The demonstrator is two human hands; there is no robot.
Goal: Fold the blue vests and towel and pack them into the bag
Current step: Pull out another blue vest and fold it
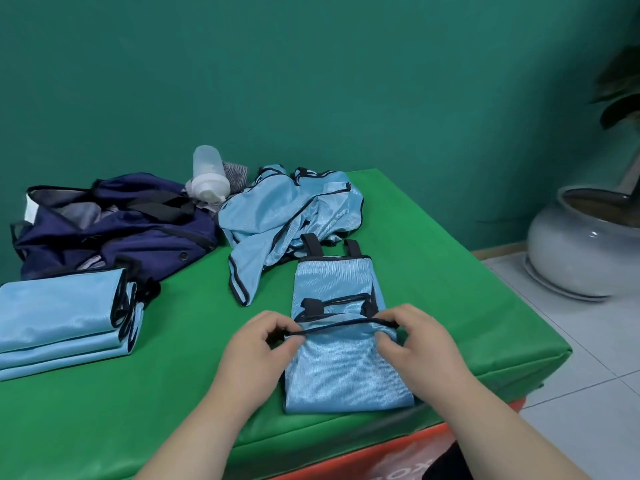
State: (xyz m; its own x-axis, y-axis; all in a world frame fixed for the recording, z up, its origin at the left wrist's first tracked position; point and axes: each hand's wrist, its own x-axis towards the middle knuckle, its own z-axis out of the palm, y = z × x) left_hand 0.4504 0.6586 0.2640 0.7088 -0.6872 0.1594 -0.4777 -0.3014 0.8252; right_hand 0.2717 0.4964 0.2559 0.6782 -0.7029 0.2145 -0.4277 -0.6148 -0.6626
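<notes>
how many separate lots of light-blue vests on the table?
3: folded stack at near left; crumpled heap right of the navy bag; one vest in front, gripped by left hand and right hand. Vests inside stack and heap may be hidden.

Lower centre, half-folded light-blue vest (346,370), crumpled vests (287,213) heaped mid-frame, folded vest stack (59,317) at left edge, navy bag (114,226) open, upper left

Indoor room: teal wall (311,64), tiled floor (588,358), potted plant (581,244).
</notes>
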